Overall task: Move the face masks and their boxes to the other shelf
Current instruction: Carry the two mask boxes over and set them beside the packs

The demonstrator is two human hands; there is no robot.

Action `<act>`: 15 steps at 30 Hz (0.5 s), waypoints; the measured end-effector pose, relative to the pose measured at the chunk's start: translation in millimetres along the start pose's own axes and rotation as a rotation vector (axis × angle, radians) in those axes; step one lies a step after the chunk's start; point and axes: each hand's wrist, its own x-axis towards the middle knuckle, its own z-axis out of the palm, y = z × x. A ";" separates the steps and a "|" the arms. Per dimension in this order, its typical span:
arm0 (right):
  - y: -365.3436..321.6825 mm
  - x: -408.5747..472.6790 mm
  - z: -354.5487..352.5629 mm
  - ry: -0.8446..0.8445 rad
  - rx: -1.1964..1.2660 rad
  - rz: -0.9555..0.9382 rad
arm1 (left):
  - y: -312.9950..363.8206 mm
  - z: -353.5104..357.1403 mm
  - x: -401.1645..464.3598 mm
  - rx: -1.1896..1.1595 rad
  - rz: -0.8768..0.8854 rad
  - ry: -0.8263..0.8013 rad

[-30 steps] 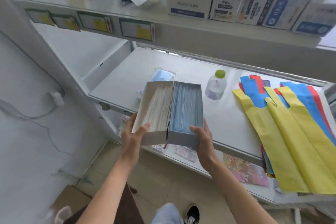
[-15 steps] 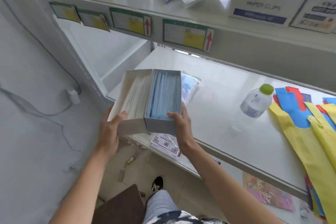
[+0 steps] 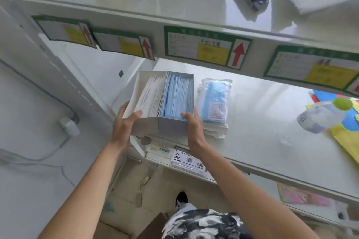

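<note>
Left hand [image 3: 124, 122] and right hand [image 3: 192, 124] grip two open cardboard mask boxes [image 3: 165, 101]; crinkly plastic mask packet [image 3: 214, 103] at 3 o'clock

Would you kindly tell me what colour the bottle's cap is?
Lime green; the bottle cap shows at the right edge of the head view.

A clear bottle [image 3: 324, 116] with a green cap lies beside coloured bags [image 3: 347, 137]. Green-bordered labels [image 3: 206, 47] with red arrows line the upper shelf edge [image 3: 136, 17].
</note>
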 end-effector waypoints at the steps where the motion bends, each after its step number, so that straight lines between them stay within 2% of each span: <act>1: 0.6 1.5 -0.9 0.030 -0.002 -0.003 | -1.2 3.9 6.2 -0.005 -0.009 -0.015; 7: 2.2 12.5 -8.2 0.183 -0.062 -0.067 | -7.0 25.1 40.2 -0.027 -0.065 -0.115; 15: 10.2 17.6 -21.5 0.270 -0.341 -0.107 | -3.7 32.9 48.1 0.080 -0.055 -0.146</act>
